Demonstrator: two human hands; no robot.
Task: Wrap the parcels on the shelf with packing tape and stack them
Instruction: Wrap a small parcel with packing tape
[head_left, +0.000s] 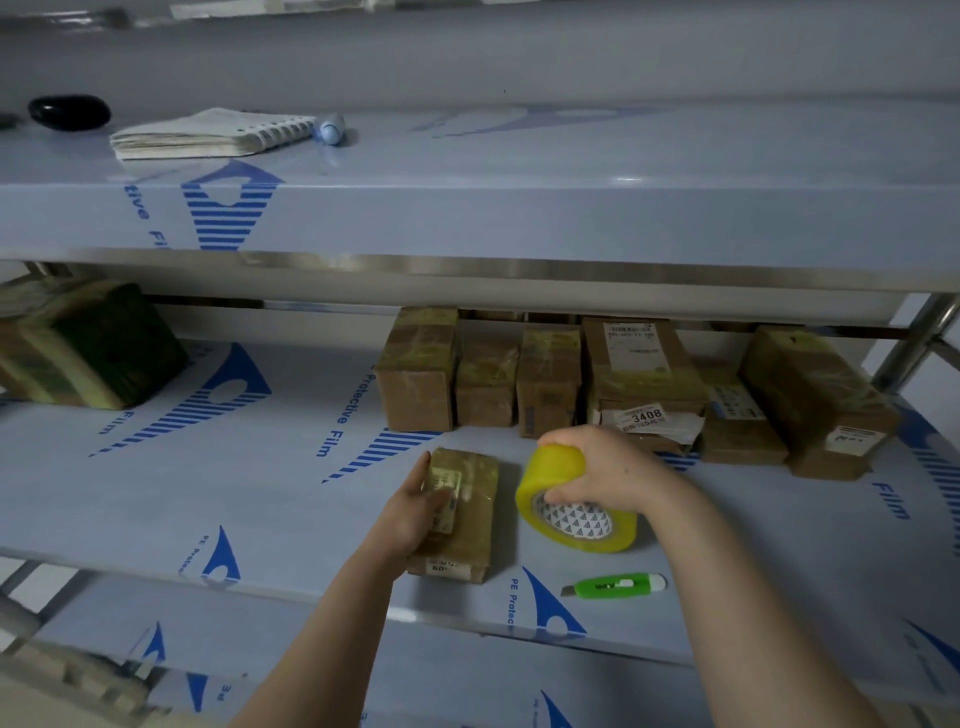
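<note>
The left hand (421, 506) lies flat along the left side of a small taped parcel (472, 519), fingers straight, probably to keep it from sliding on the middle shelf (260, 467). Just right of it, the right hand (608, 473) grips the yellow tape roll (576, 501) from above, tilted on its edge. A green cutter (618, 586) waits near the front edge. Far back stands a row of parcels (571, 374), their tops cut off by the upper shelf. Whether a tape end reaches the parcel cannot be told, and the labels are blurred.
</note>
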